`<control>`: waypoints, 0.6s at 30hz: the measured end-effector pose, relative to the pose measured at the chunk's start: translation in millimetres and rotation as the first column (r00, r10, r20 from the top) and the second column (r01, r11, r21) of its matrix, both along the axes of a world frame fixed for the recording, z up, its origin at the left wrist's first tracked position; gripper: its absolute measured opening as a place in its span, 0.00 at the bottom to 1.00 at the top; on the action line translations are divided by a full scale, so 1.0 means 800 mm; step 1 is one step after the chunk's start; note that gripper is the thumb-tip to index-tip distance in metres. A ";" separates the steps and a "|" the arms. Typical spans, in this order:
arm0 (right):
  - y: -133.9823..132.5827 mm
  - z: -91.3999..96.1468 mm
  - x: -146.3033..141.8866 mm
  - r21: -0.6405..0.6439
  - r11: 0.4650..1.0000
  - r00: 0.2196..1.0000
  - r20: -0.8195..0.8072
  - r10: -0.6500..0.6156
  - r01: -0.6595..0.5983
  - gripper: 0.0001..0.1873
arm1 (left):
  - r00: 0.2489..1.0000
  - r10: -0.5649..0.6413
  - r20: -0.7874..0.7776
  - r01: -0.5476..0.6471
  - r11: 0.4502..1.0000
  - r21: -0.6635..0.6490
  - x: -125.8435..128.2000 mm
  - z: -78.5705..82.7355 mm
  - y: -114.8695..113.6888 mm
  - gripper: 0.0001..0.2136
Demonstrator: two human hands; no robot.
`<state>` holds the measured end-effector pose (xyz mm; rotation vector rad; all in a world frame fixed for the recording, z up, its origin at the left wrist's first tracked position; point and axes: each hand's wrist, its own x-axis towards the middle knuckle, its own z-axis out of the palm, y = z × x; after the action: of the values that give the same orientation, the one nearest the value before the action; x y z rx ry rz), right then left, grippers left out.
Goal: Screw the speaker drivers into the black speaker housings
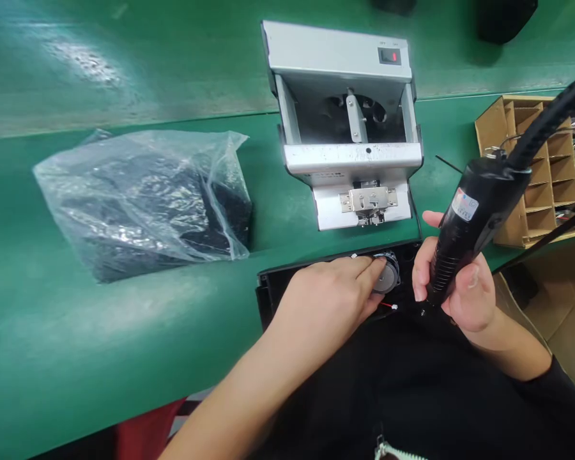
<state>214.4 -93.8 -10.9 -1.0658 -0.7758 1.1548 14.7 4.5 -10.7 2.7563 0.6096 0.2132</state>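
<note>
My left hand has its fingers closed on a small round speaker, which sits in a long black plastic housing by the bench's near edge. A short red wire with a white connector sticks out below the speaker. In my right hand is a black electric screwdriver, its cable rising from the top and its tip pointing down near the housing's right end. Whether the tip touches anything cannot be made out. My left hand hides part of the speaker and housing.
A silver screw feeder with a red-lit switch stands behind the housing. To the left lies a clear plastic bag of black parts. A divided cardboard box with wired parts stands at the right, on the green bench.
</note>
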 end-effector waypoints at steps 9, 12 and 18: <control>0.002 0.002 0.002 -0.022 1.000 1.000 0.007 0.004 -0.004 0.21 | 1.000 0.016 0.005 -0.016 1.000 0.003 -0.003 -0.007 -0.004 0.15; 0.006 0.007 0.008 -0.030 0.999 1.000 0.011 0.020 -0.020 0.26 | 1.000 0.018 -0.001 -0.018 1.000 -0.003 -0.002 -0.007 -0.004 0.15; 0.009 0.009 0.005 -0.039 0.999 0.999 0.033 -0.003 0.004 0.29 | 0.998 0.018 -0.054 -0.019 0.999 -0.030 -0.002 -0.006 -0.004 0.16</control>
<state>218.6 -86.9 -3.5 -1.1201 -0.7796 1.1563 12.7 1.5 -15.4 2.7358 0.6472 0.1329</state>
